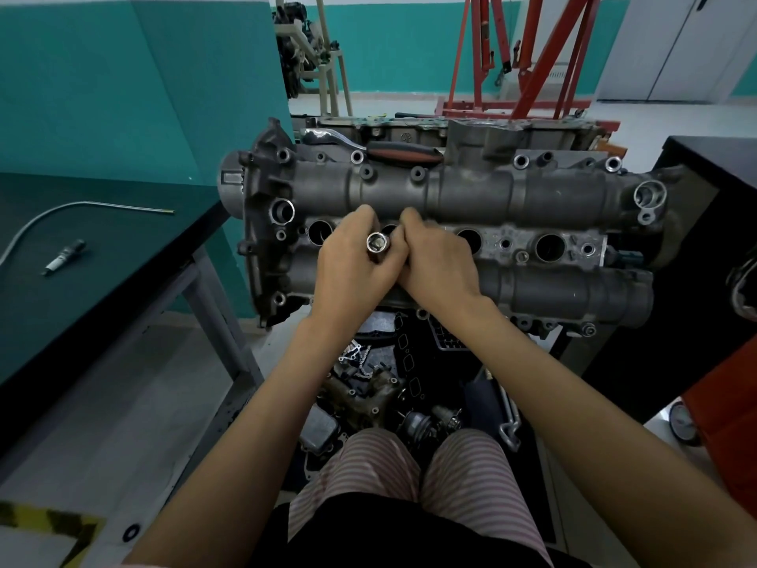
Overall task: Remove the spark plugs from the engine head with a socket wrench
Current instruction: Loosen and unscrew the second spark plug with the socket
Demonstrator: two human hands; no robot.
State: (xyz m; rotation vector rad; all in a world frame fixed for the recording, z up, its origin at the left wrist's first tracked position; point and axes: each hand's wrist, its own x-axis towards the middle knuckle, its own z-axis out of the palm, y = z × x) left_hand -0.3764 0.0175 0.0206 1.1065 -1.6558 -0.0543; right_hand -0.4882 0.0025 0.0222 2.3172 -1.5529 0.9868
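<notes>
Spark plug socket [377, 242], gripped by both the left hand [355, 267] and right hand [435, 260] above the engine head [471, 190]: a tilted entry risks jamming in the well.

The walls [102, 88] are teal below and white in a band above, and a teal partition edge [282, 75] stands upright near the middle. The floor [123, 412] is pale and smooth, evenly lit. At the left runs a dark green surface [82, 289] on grey metal legs [213, 305]. Far back, a red steel hoist frame [532, 67] stands on the floor, and to its left a beige metal stand [327, 63] carries dark machinery. A pale grey double door [688, 47] fills the far right corner. A black cabinet [688, 248] sits at the right — beside it something orange-red [725, 403]. Yellow-and-black striped tape [49, 522] marks the lower left corner.
</notes>
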